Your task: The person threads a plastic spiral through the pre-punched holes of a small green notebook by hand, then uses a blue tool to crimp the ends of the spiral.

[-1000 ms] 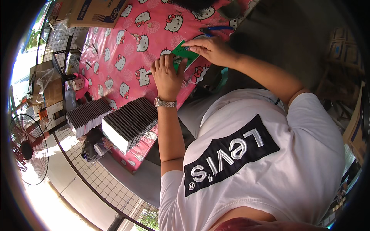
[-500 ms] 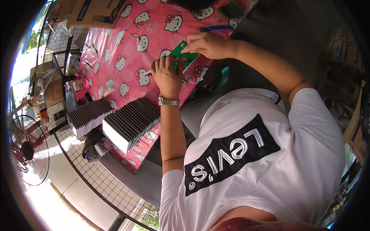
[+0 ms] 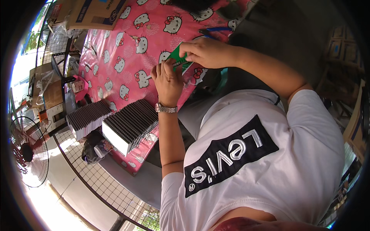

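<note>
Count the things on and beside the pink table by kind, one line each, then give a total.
Hands: 2 (left hand, right hand)
Green card: 1
Stacks of dark flat pieces: 2 ()
Blue tool: 1
Cardboard box: 1
Fan: 1
Total: 8

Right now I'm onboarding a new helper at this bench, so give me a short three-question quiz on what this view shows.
1. True or false: both hands hold the green card.
2. Which wrist wears the metal watch?
3. Multiple choice: the stacks of dark flat pieces lie A) on the right hand's side, B) on the left hand's side, at the edge of the pink cartoon-cat cloth, C) on the floor.

Key: 1 true; 2 the left; 3 B.
</note>
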Demonstrator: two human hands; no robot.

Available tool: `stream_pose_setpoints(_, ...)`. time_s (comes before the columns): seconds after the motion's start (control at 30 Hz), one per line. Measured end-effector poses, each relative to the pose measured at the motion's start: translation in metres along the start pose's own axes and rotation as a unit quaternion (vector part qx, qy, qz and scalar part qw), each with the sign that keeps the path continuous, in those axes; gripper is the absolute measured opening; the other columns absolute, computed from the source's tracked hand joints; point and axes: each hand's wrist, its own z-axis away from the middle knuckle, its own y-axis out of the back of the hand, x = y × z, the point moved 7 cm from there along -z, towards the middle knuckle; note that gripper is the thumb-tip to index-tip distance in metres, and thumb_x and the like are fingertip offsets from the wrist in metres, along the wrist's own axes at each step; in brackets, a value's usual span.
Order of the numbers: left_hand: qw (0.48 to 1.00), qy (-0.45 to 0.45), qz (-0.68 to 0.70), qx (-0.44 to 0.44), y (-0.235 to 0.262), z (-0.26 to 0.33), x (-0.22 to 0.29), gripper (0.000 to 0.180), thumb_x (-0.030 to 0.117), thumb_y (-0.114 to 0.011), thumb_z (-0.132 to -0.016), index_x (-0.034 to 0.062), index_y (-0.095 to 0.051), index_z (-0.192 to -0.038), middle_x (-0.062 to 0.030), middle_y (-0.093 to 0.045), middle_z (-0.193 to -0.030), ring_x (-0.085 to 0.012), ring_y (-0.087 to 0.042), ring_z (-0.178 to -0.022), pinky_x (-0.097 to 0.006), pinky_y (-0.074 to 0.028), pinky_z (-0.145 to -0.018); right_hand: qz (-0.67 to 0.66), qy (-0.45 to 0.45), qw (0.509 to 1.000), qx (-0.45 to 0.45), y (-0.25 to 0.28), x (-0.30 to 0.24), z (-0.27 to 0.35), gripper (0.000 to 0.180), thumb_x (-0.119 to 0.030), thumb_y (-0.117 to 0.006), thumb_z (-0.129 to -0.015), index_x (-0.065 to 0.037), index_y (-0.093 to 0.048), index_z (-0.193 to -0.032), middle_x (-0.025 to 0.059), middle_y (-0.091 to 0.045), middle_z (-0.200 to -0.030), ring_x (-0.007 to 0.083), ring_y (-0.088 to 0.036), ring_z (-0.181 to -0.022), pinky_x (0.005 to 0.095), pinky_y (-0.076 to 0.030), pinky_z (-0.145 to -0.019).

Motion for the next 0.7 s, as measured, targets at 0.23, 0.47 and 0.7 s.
stream_pose_setpoints(0.23,1.000,-0.004,0.018,-0.023,0.002,0.000,-0.001,0.024,0.008,-0.064,-0.087,0.0040,-0.054,-0.108,-0.0095,-0.064,-0.099,-0.0307,-0.058,-0.089,-0.044,-0.038,-0.090,-0.068,-0.051,0.995,0.048,0.001,0.011,-0.008,0.027,-0.022,-0.053,-0.099,-0.004,-0.052,-0.119,0.0117,-0.065,-0.075,0.0271,-0.067,-0.075,0.0396,-0.051,-0.071)
stream_pose_setpoints(0.47,1.000,-0.007,0.012,-0.001,-0.003,0.003,-0.014,0.017,0.016,-0.064,-0.090,0.0085,-0.059,-0.105,-0.0074,-0.063,-0.099,-0.0312,-0.056,-0.100,-0.049,-0.034,-0.098,0.444,-0.198,0.854,0.188,0.090,0.190,0.029,0.056,-0.043,-0.074,-0.079,-0.001,-0.061,-0.114,0.0198,-0.067,-0.103,0.0314,-0.065,-0.103,0.0409,-0.051,-0.088)
stream_pose_setpoints(0.7,0.994,0.104,0.004,0.030,-0.002,0.010,-0.027,0.030,0.022,-0.077,-0.078,0.0088,-0.062,-0.101,-0.0074,-0.061,-0.101,-0.0324,-0.051,-0.098,-0.047,-0.037,-0.091,-0.525,-0.078,0.840,-0.115,0.020,0.045,-0.033,0.048,-0.031,-0.067,-0.082,-0.003,-0.065,-0.121,0.0111,-0.066,-0.111,0.0176,-0.060,-0.102,0.0298,-0.046,-0.089)
